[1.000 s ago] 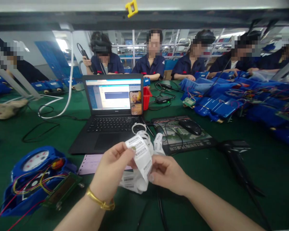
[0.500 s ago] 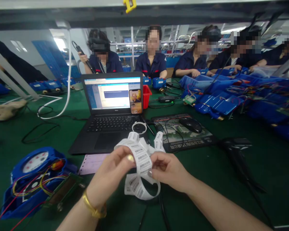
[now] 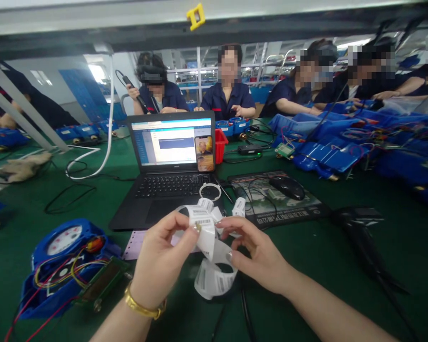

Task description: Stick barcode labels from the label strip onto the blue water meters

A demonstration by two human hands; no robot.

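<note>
My left hand [image 3: 160, 256] pinches a curling strip of white barcode labels [image 3: 205, 233] between thumb and fingers. Below it, the strip's lower end loops over the green table. My right hand [image 3: 262, 254] is at the strip's right side, thumb and index finger apart, the fingertips close to the paper; whether they touch it I cannot tell. Behind the hands, more rolled labels [image 3: 238, 207] and a pale ring [image 3: 210, 191] lie at the laptop's front edge. A pink sheet [image 3: 133, 244] is partly hidden by my left hand.
A laptop [image 3: 157, 209] with a phone [image 3: 204, 154] against its screen stands ahead. An opened blue device [image 3: 39, 297] with loose wires is at left. At right are a mouse [image 3: 287, 187], a handheld scanner [image 3: 360, 237] and blue housings [image 3: 328, 154]. Co-workers sit across.
My right thumb and index finger have spread apart beside the strip. The strip has shifted and twisted in my left hand. The whole view has moved slightly down and to the right.
</note>
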